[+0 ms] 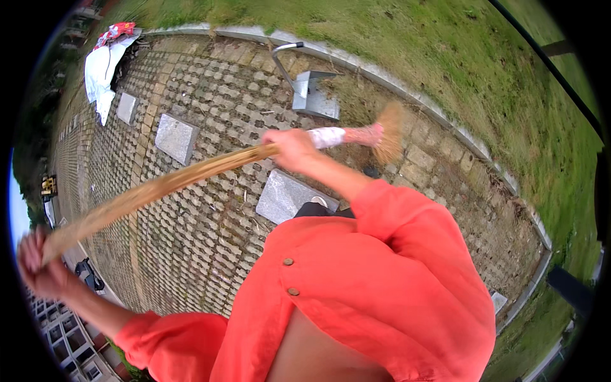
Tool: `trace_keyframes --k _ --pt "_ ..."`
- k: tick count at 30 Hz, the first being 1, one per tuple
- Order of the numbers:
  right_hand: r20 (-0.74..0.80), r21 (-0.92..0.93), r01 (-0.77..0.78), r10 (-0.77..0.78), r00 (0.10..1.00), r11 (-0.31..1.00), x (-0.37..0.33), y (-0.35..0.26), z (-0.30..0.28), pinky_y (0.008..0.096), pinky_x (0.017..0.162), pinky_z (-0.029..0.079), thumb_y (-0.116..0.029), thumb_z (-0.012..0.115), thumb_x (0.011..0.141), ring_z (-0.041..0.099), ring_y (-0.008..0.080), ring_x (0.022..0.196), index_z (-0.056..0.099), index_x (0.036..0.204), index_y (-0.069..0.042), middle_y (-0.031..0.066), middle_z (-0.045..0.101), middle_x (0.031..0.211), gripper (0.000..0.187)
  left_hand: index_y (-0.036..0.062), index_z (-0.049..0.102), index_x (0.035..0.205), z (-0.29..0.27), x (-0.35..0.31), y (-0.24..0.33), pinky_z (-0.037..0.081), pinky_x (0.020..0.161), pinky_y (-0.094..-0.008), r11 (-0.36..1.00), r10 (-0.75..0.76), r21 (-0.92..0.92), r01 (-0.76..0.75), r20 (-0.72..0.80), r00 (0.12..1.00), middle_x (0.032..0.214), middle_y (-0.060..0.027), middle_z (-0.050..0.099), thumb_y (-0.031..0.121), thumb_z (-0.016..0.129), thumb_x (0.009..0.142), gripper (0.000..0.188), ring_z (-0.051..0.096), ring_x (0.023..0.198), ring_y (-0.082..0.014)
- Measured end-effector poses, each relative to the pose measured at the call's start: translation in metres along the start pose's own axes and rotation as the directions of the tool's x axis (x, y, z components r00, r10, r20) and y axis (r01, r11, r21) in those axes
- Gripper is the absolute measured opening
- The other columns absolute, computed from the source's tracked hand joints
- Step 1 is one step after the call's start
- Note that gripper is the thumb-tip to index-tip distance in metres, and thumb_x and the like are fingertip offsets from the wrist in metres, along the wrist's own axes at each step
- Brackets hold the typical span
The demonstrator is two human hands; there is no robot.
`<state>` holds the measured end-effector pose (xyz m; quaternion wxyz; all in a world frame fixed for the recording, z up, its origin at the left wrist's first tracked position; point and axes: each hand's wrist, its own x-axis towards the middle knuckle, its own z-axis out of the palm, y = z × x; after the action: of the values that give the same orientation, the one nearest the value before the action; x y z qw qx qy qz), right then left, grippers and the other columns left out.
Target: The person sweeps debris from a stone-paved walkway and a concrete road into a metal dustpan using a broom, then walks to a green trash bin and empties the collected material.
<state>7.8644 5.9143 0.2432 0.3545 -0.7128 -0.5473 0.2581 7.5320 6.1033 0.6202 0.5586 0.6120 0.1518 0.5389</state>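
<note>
Both of my hands grip one long broom [172, 184] with a wooden handle. My left hand [43, 266] is wrapped round the handle's end at the far left. Lower on the shaft, my right hand [294, 149] is closed just before a white wrapped section. Beyond it the handle turns pinkish and ends in straw bristles [389, 134], blurred, low over the ground at the right. Just past my right hand stands a grey metal dustpan [316, 100] with a bent upright handle, apart from the bristles.
Grey stone slabs [176, 137] lie on the perforated paving [210, 114], one slab [286, 195] close to my feet. A pale kerb [407, 92] divides the paving from grass [471, 57]. At the far left a white sheet [102, 76] with red patterned cloth covers something.
</note>
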Motion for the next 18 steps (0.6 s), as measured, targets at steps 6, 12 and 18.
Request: trace_keyframes --k 6,12,18 --pt "0.053 -0.534 -0.485 0.599 0.799 0.693 -0.027 0.079 -0.046 0.0399 0.073 0.046 -0.036 0.055 0.074 0.058 0.0298 0.086 0.058 0.093 -0.003 0.0160 0.060 0.090 0.038 -0.0003 0.043 0.095 0.174 0.037 -0.218 0.044 0.069 -0.0371 0.985 -0.145 0.094 0.142 0.030 0.989 0.091 -0.0199 0.055 0.023 0.050 0.080 0.029 0.054 0.076 -0.0234" --pt "0.182 -0.803 0.169 -0.035 0.983 0.572 0.007 0.066 -0.091 0.0391 0.092 0.034 -0.028 0.057 0.074 0.048 0.0288 0.105 0.057 0.096 -0.005 0.0149 0.055 0.107 0.032 -0.0002 0.029 0.106 0.371 0.006 -0.300 0.044 0.066 -0.0392 0.975 -0.026 -0.180 0.127 0.480 0.877 0.081 -0.0174 0.052 0.027 0.053 0.078 0.045 0.054 0.074 -0.0275" --pt "0.097 -0.955 -0.025 0.388 0.916 0.297 -0.042 0.221 -0.198 0.0389 0.078 0.044 -0.024 0.060 0.074 0.055 0.0248 0.091 0.053 0.101 -0.001 0.0142 0.057 0.100 0.036 0.0013 0.038 0.098 0.524 -0.065 -0.315 0.043 0.070 -0.0406 0.922 0.233 -0.347 0.170 0.851 0.471 0.086 -0.0178 0.053 0.021 0.060 0.070 0.041 0.054 0.084 -0.0324"
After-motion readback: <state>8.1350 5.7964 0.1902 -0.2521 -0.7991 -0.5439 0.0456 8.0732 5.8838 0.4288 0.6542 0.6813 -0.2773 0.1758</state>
